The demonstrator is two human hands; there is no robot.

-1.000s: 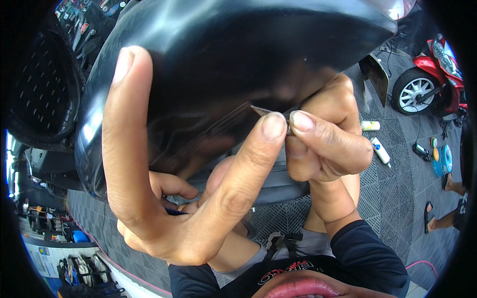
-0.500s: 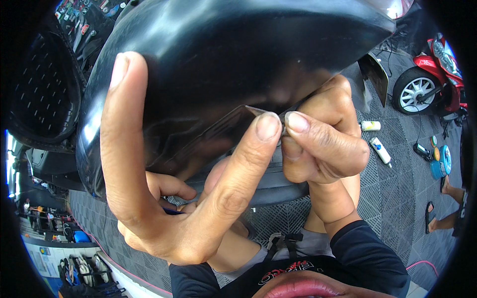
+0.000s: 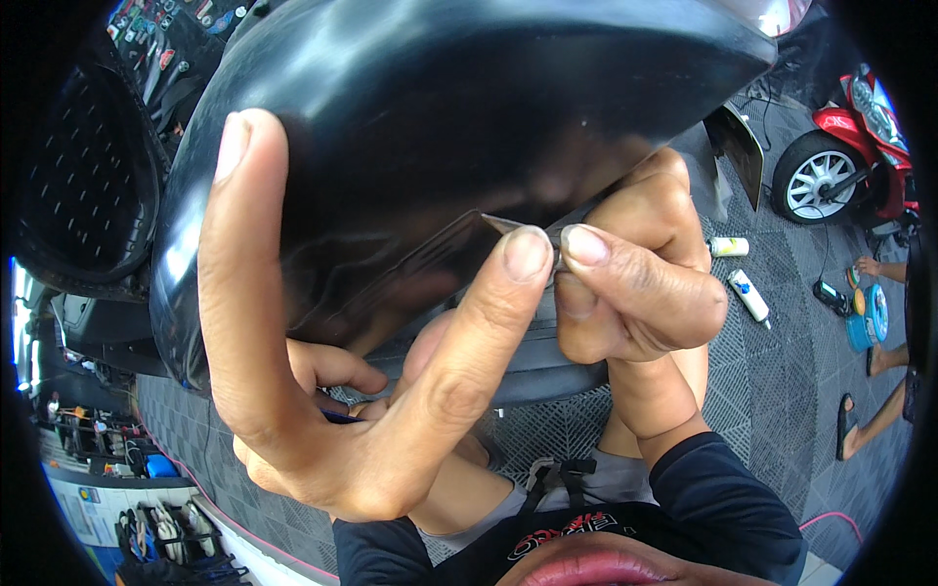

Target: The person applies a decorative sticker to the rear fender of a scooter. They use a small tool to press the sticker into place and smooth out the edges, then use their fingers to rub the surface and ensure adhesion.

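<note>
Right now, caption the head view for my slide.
Left hand and right hand meet at a thin, pointed, brownish sliver before a curved, glossy black panel.

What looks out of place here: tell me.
Two things lie on their sides on the dark grey patterned floor tiles, to the right of the right hand: a slim white bottle with a blue mark and a white-and-yellow cylindrical container. They look left loose there rather than stood upright.

My left grip splays two digits, one stretched toward twelve o'clock, the other slanting to one, its tip close beside my right grip, whose digits curl into a pinch, forearm rising from five.
</note>
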